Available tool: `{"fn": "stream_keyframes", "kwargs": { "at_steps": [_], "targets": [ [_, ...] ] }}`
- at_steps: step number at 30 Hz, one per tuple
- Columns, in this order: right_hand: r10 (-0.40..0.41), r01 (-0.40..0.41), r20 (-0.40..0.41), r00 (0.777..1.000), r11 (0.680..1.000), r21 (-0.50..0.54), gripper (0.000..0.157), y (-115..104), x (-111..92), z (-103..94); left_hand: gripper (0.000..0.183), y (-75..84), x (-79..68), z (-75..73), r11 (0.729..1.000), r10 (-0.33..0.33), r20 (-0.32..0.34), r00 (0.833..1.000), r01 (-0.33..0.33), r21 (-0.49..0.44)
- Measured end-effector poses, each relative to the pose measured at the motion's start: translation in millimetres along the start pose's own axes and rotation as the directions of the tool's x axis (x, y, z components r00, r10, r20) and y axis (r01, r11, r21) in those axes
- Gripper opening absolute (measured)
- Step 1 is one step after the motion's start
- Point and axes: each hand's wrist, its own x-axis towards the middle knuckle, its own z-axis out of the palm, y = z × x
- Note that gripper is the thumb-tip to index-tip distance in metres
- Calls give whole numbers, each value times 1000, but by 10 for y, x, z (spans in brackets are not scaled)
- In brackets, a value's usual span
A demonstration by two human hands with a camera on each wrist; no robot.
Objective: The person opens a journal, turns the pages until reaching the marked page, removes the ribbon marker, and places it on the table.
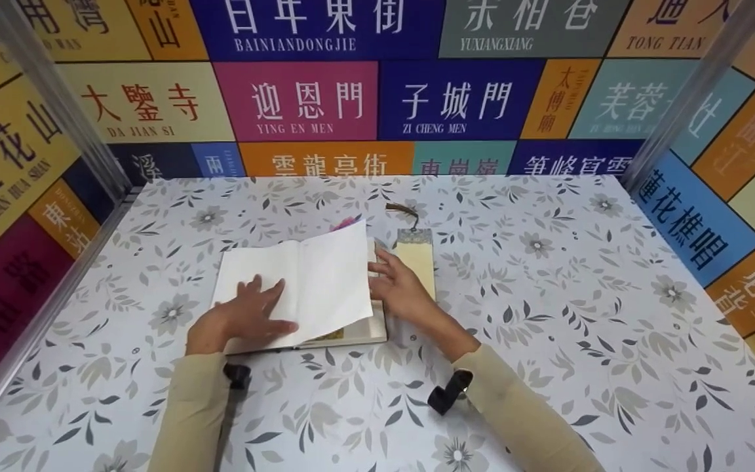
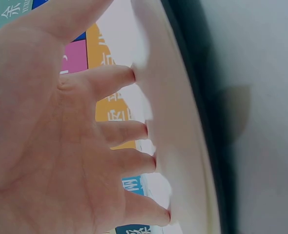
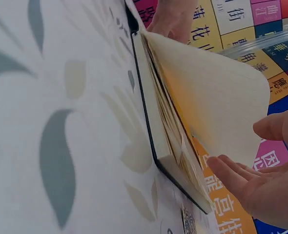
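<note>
An open book (image 1: 256, 272) with blank white pages and a dark cover lies on the table. My left hand (image 1: 246, 314) rests on its left-hand page, fingers spread; in the left wrist view the fingertips (image 2: 146, 130) press on the paper. One white page (image 1: 335, 275) stands lifted at a slant over the right half. At that page's free edge is my right hand (image 1: 404, 288), its fingers partly behind the page in the head view. In the right wrist view the thumb and fingers are apart, the fingertips (image 3: 215, 163) close to the book's edge.
A cream bookmark-like strip (image 1: 415, 252) with a patterned top and brown cord lies right of the book, partly covered by the right hand. Something pink (image 1: 345, 223) shows behind the lifted page. Panels with Chinese lettering (image 1: 299, 101) stand around the floral-covered table (image 1: 548, 314).
</note>
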Motion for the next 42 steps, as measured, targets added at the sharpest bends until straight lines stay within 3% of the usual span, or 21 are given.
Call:
{"fn": "stream_keyframes", "kwargs": {
  "at_steps": [7, 16, 25, 35, 39, 42],
  "targets": [
    [154, -146, -29, 988, 972, 185, 54, -36, 4, 37, 106, 4, 3, 11, 1000, 5, -13, 1000, -5, 1],
    [230, -217, -80, 970, 965, 143, 59, -102, 42, 58, 107, 25, 11, -16, 1000, 5, -8, 1000, -5, -11],
    [197, -192, -53, 979, 977, 89, 51, -200, 101, 47, 108, 6, -27, -22, 999, 16, -1, 1000, -16, -36],
    [114, -114, 0, 993, 991, 72, 47, -343, 88, 158, 88, -92, -208, 8, 996, 86, -45, 995, -87, -19],
    [43, -45, 73, 996, 999, 29, 52, -348, 85, 220, 79, -126, -287, 53, 993, 120, -62, 991, -120, -5],
    [-16, 32, 177, 984, 996, -86, 53, -324, 74, 277, 73, -170, -381, 84, 991, 134, -73, 988, -133, 17]
  ]
}}
